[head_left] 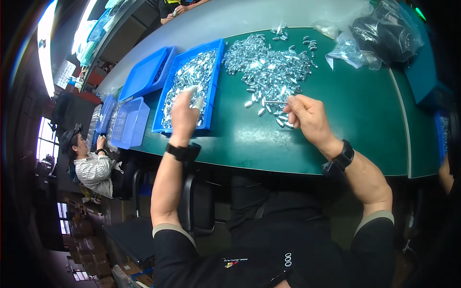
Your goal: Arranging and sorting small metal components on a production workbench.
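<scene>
My left hand (184,115) is over the near part of a blue tray (217,72) heaped with small silver metal parts (194,72). Its thumb and fingers look spread, with pale fingertips; no held part shows between them. In my right hand (309,117), closed fingers and thumb grip a thin metal rod (275,102) that points left. The rod's tip is at the near end of a loose pile of silver metal parts (269,62) on the green tabletop (254,144). Several parts lie scattered just below the rod.
Left of the tray stand a blue bin with a lid-like tray (144,74) and a pale blue basket (130,124). Clear and dark plastic bags (384,36) lie at the far right. One person (93,165) sits at the left; another person's hands (175,13) show across the table.
</scene>
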The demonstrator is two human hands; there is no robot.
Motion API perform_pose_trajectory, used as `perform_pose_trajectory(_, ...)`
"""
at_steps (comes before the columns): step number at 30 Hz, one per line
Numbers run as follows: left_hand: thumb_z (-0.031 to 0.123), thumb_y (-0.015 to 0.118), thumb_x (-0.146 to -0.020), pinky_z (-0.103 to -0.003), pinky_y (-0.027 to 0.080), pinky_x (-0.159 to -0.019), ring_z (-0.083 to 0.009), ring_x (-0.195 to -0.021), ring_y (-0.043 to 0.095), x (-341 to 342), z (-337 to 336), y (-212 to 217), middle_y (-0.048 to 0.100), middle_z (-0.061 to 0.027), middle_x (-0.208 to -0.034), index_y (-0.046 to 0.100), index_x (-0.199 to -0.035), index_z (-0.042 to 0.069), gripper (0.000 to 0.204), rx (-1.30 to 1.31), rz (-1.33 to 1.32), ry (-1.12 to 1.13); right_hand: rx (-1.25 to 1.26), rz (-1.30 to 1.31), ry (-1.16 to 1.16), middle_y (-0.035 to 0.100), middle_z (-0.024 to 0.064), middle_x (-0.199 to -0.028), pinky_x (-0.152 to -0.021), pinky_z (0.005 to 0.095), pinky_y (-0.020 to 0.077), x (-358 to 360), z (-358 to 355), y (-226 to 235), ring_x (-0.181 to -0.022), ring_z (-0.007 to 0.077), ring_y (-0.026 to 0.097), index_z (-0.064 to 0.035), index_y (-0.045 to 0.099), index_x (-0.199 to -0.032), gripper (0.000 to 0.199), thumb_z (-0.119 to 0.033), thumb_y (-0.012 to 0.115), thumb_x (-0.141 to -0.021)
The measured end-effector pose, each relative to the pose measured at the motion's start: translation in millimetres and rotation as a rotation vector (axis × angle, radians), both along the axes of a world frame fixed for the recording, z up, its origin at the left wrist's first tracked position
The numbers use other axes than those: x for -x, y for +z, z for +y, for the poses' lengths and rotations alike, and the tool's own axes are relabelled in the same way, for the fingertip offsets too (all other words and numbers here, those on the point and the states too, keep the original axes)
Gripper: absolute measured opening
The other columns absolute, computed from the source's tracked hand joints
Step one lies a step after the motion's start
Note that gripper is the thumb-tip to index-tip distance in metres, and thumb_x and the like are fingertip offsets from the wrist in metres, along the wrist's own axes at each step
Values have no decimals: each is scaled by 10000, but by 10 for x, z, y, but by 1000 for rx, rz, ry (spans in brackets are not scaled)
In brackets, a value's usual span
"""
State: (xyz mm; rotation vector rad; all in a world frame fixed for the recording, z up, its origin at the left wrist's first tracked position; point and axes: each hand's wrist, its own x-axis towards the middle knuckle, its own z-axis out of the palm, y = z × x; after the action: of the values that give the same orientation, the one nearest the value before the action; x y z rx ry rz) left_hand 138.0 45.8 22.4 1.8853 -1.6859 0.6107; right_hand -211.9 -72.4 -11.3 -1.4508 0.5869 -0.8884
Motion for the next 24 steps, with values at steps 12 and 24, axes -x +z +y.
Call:
perform_pose_trajectory(12, 69, 807, -893, -347, 568, -814, -243, -912, 727, 923, -302, -375, 745, -112, -1011, 722, -1087, 22, 216, -400, 384, -170, 76, 105, 27, 665, 39, -650, -539, 294, 456, -52, -70, -144, -570, 95, 593, -2, 717, -878, 376, -280, 588, -1096)
perform_pose_trajectory(24, 32, 809, -909, -300, 567, -819, -149, -884, 714, 1346, -37, -143, 761, -80, -974, 729, -1072, -4, 186, -294, 724, -324, 75, 126, 80, 658, 19, -663, -538, 262, 450, -5, -8, -39, -587, 74, 576, -10, 720, -884, 353, -277, 611, -1088)
